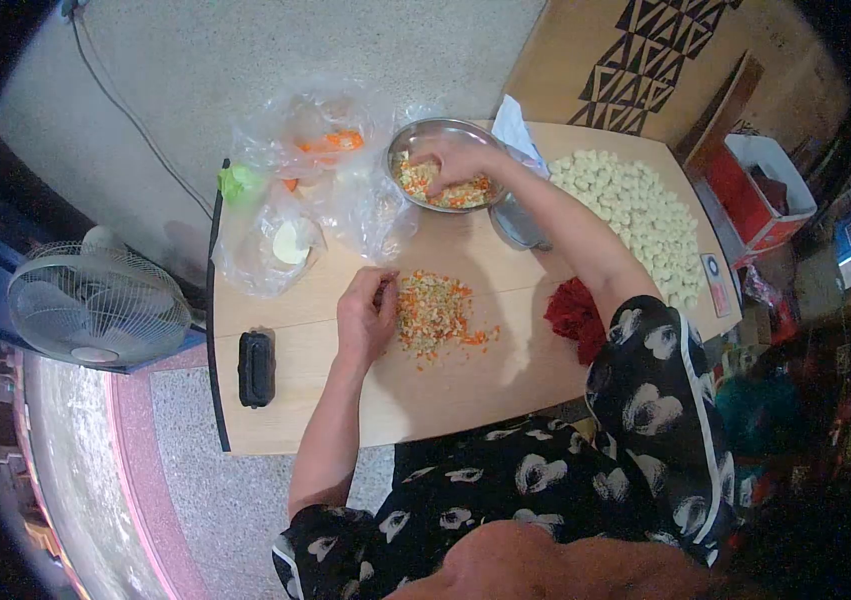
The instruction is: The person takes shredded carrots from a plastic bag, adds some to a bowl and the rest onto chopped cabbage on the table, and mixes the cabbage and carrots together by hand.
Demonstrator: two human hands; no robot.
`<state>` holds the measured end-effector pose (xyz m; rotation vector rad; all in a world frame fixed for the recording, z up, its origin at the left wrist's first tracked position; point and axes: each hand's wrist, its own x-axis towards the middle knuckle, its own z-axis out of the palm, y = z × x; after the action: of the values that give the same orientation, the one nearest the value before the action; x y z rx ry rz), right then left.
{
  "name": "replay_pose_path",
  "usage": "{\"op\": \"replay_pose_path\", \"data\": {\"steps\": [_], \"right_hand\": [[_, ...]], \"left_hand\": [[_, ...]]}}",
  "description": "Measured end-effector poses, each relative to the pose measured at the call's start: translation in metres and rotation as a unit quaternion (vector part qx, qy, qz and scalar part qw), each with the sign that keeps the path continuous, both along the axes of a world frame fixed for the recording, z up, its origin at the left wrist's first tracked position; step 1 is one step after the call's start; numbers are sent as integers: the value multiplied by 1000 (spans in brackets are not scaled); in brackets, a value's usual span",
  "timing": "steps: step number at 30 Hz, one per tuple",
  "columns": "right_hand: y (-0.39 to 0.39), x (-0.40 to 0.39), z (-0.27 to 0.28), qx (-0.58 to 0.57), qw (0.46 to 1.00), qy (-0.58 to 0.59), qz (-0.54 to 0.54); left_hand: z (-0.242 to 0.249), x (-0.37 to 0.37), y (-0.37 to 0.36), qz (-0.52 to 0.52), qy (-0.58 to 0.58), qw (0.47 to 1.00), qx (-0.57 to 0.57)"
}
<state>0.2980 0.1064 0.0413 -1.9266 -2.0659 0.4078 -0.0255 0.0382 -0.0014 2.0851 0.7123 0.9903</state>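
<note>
The person's right hand (457,165) reaches into the metal bowl (445,207) near the table's far edge, fingers spread and dipping into the diced vegetable mix (413,182) inside. Their left hand (367,318) rests at the left edge of the chopped vegetable pile (433,310) on the wooden table (505,385), its fingers curled narrow; I can't tell whether they grip anything. Small pale dough pieces (630,215) cover the table's right side.

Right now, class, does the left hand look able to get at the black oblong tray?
Probably yes: no object shows on the table between the left hand and the black oblong tray.
</note>
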Motion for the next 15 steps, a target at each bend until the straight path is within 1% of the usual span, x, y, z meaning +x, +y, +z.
{"op": "replay_pose_path", "data": {"steps": [3,5,8,11,12,14,15], "right_hand": [[-7,-6,-21,19,999,-19,41],[-7,-1,-26,13,997,-6,78],[0,13,-3,-44,998,-26,33],[-14,33,13,32,999,-42,-1],[-19,34,17,-34,997,-74,-4],[-27,35,22,-165,977,-136,-11],[-31,29,22,-163,976,-145,-17]], "left_hand": [[-1,0,1,-1,0,1000,-3],[-2,0,1,-6,-3,1000,4],[-2,0,0,-8,-11,1000,13],[1,0,-1,-10,-10,1000,5],[1,0,0,-12,-10,1000,7],[1,0,0,-12,-8,1000,7],[2,0,0,-10,-6,1000,4]]}}
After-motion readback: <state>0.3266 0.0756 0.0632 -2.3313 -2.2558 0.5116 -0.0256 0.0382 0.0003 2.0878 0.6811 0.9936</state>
